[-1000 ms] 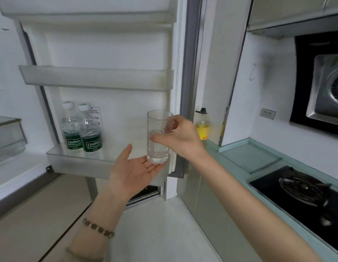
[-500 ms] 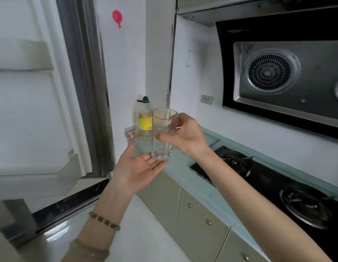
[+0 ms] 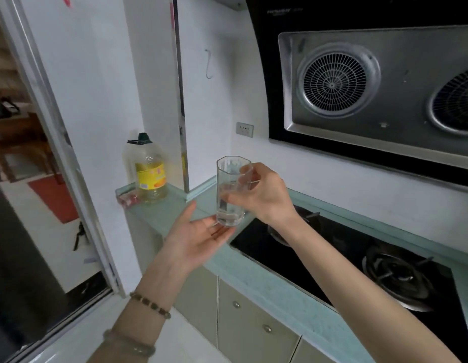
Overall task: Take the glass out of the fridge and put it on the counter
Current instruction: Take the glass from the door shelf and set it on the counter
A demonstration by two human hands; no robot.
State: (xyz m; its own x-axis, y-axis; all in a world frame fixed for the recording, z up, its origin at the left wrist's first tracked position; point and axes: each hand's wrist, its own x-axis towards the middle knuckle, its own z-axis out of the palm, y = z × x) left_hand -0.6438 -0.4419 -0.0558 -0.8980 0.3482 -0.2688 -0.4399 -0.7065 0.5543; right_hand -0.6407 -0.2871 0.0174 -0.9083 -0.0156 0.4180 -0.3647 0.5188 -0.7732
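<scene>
Lettering on the range hood sits near its top edge, too small to read; the oil bottle at the counter's far left corner wears a yellow label, also illegible. Above the pale green counter, beside the black gas hob, the right hand pinches the upright glass between thumb and fingers. The left hand lies palm up under its base, fingers loosely spread.
</scene>
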